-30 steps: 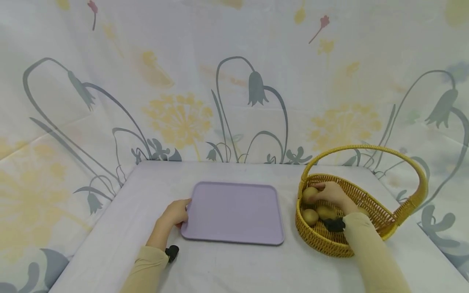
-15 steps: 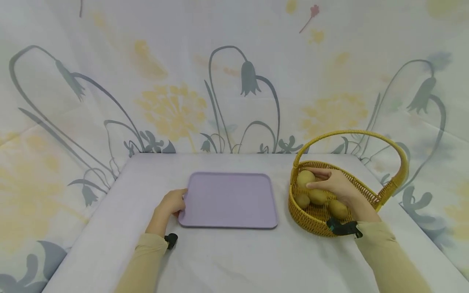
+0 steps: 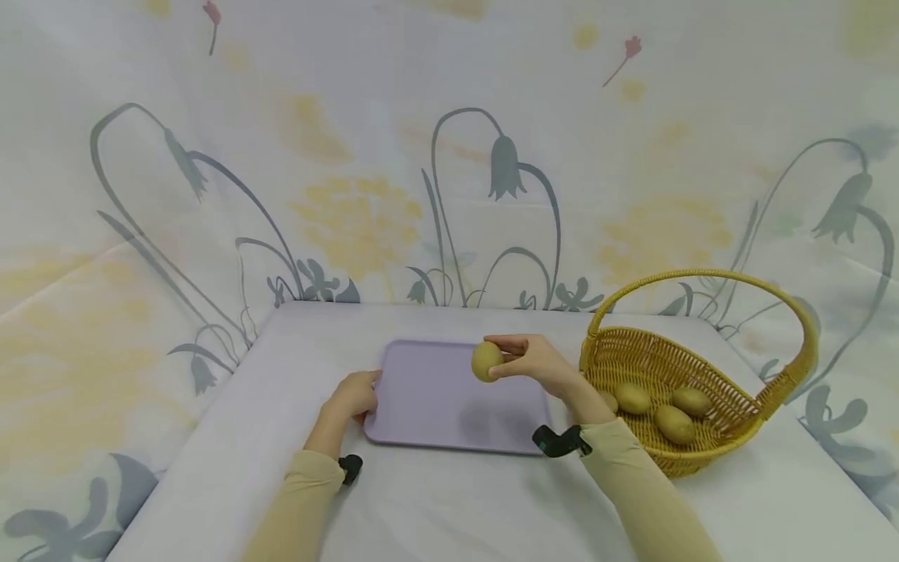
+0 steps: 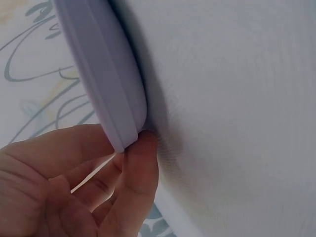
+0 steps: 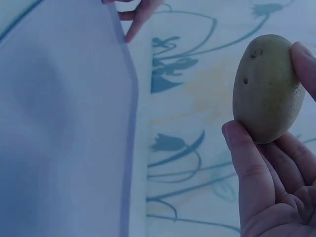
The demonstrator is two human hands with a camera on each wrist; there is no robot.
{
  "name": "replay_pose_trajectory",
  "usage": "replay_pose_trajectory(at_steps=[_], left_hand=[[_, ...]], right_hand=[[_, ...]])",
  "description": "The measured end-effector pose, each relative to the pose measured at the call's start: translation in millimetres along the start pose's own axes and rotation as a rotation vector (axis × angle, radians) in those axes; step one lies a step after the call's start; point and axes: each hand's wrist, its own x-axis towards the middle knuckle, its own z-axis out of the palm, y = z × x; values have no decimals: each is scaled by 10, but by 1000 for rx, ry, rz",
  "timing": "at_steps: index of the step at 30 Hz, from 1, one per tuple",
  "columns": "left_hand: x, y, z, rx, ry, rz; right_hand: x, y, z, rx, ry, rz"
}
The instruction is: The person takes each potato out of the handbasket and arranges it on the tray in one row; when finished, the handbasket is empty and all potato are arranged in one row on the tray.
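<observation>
Above the right half of the purple tray (image 3: 428, 398), my right hand (image 3: 537, 365) holds a potato (image 3: 487, 361) between thumb and fingers. The right wrist view shows this potato (image 5: 266, 89) as smooth and oval, with a few small dark eyes. At the tray's left edge is my left hand (image 3: 353, 396). Seen from the left wrist, thumb and fingers pinch the rim of the tray (image 4: 111, 74), which lies on the white tabletop. To the right stands a yellow wicker basket (image 3: 597, 351) with several potatoes (image 3: 676, 425) inside.
The basket's tall handle (image 3: 702, 273) arches over it. A curtain (image 3: 393, 94) printed with flowers hangs behind the white table (image 3: 435, 515). Each wrist wears a small black camera, one (image 3: 562, 442) on the right.
My right hand has lifted a potato from the basket and carried it left to above the tray. The left hand stays at the tray's left edge. The head view has shifted slightly.
</observation>
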Motion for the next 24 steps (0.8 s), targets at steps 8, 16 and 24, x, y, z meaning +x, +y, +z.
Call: replay_pose_trajectory(at_steps=[8,16,24], left_hand=[[24,-30,22,-12,18,-11],[28,-31,79,-38,11,8],[21,-67,26,-29,27,25]], right_hand=[[800,342,483,-43,4,56],[1199,530,754,-117,64,70],[1395,478,989,-262,49,53]])
